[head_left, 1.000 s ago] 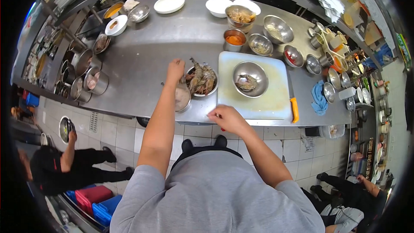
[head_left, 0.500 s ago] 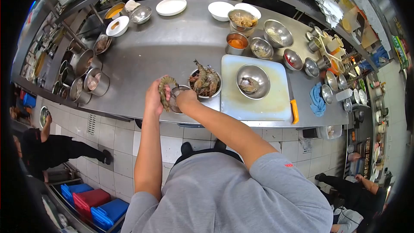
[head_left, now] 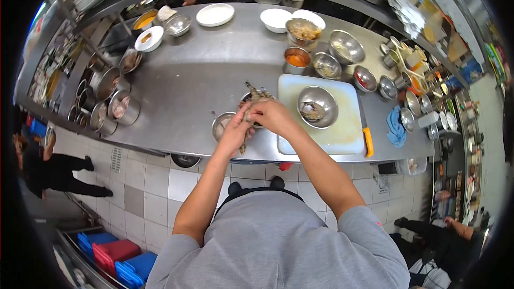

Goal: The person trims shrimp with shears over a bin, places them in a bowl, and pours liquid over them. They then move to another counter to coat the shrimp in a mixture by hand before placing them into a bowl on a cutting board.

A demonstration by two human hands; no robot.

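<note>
My left hand (head_left: 234, 131) is closed around a shell-on prawn (head_left: 243, 145), whose end sticks out below the fingers toward the table's front edge. The fingers of my right hand (head_left: 272, 115) are pinched on the same prawn from the other side. Just behind both hands, a metal bowl holds more whole prawns (head_left: 259, 94); the hands hide much of it. Left of my left hand stands a small steel bowl (head_left: 218, 127), partly covered by the hand. To the right, a larger metal bowl (head_left: 329, 100) with a prawn piece (head_left: 311, 111) in it rests on the white cutting board (head_left: 348, 139).
An orange-handled knife (head_left: 368, 142) lies along the board's right side, beside a blue cloth (head_left: 396, 127). Bowls of ingredients, including orange sauce (head_left: 296, 59), stand behind the board. Steel pots (head_left: 124, 108) line the left end. Other people stand on the floor at both sides.
My hands have moved right, from over the small bowl to in front of the prawn bowl. My right hand has left the small bowl and joined the left on the prawn.
</note>
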